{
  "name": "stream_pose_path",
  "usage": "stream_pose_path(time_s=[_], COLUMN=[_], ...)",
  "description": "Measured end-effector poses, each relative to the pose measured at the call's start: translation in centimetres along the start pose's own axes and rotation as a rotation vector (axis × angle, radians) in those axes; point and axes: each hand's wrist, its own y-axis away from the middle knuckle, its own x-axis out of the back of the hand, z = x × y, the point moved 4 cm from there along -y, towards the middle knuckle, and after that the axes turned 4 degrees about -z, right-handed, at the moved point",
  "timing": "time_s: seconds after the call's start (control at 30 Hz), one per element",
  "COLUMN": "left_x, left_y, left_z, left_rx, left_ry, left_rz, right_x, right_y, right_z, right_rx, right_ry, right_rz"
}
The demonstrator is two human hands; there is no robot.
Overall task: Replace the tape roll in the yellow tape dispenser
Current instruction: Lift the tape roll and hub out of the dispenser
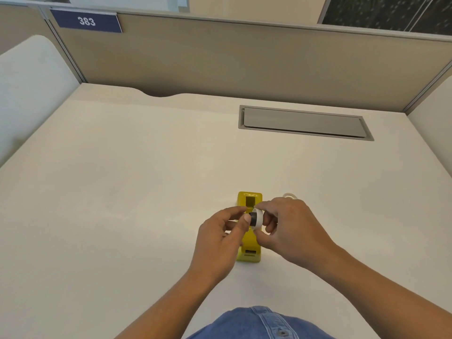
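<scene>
The yellow tape dispenser (250, 200) stands on the pale desk, its long side running away from me, and my hands cover its middle. Just above it my right hand (289, 226) pinches a white tape roll (258, 217) by its rim. A black hub (252, 218) sits in the roll's centre, and the thumb and fingertips of my left hand (221, 237) touch that hub from the left. A second, clear tape roll (289, 195) lies on the desk just behind my right hand, mostly hidden.
A grey cable hatch (303, 123) is set flush in the desk at the back right. Beige partition walls (220, 57) close off the back and both sides. The desk (122, 192) stretches wide to the left.
</scene>
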Motion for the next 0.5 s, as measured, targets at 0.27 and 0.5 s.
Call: stream_pose_path(time_s=[0.27,0.5], left_x=[0.0,0.0], left_y=[2.7,4.0], left_z=[0.9,1.3], left_rx=[0.083,0.093], left_ry=[0.237,0.339], left_rz=[-0.031,-0.036], right_x=[1.3,1.3], right_y=[2.7,4.4], right_z=[-1.6,-1.5], right_rx=[0.018,-0.034], right_ry=[-0.009,-0.305], right_rz=[0.014,0.083])
